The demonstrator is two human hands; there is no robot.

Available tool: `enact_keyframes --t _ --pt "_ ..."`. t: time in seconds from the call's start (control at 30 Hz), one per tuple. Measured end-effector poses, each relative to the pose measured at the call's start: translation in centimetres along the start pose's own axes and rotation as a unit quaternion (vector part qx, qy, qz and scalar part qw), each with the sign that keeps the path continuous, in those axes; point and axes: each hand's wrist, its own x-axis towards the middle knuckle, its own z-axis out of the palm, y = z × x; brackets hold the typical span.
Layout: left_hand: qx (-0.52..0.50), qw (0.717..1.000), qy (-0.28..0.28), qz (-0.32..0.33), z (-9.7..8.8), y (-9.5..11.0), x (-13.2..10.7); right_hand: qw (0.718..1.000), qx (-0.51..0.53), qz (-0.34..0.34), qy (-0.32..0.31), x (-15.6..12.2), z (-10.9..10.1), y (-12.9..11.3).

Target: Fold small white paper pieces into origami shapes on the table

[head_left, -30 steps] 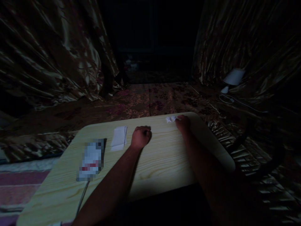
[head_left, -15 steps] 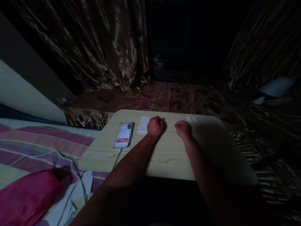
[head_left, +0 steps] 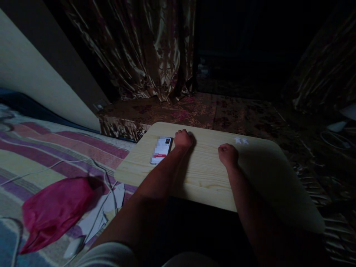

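My left hand (head_left: 183,139) rests on the far part of the pale wooden table (head_left: 205,178), its fingers curled down. A small greyish bit shows at its far right edge; what lies under or in the fingers is hidden. Close by on its left lies a phone (head_left: 164,146) with a lit, partly blurred screen. My right hand (head_left: 228,154) is closed in a fist to the right, and I cannot make out anything inside it. Just beyond it lie two small white bow-shaped pieces (head_left: 241,141) side by side.
On the left, a bed with a striped cover (head_left: 63,142) holds a pink cloth bag (head_left: 55,209), white papers (head_left: 114,198), a cable and a white plug-like piece (head_left: 74,247). Patterned curtains (head_left: 164,48) hang behind. A white lamp-like object (head_left: 338,126) stands in the dark at right.
My view has swung left. My left hand has shifted left across the table, closer to the phone. The folded white paper that lay beside this hand no longer shows. My right hand stays closed.
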Motion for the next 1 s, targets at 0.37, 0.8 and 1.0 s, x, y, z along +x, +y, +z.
enact_keyframes --t 0.37,0.8,1.0 --pt "0.005 0.999 -0.024 -0.024 -0.2 0.3 0.4 1.000 -0.001 -0.012 0.003 0.1 0.1 0.2" --pt "0.005 0.999 -0.042 -0.035 -0.8 0.6 0.3 1.000 0.003 0.001 0.000 -0.1 -0.2 -0.2" --pt "0.011 0.999 -0.012 -0.030 -1.6 0.4 0.2 1.000 -0.005 -0.001 -0.002 -0.1 -0.5 -0.5"
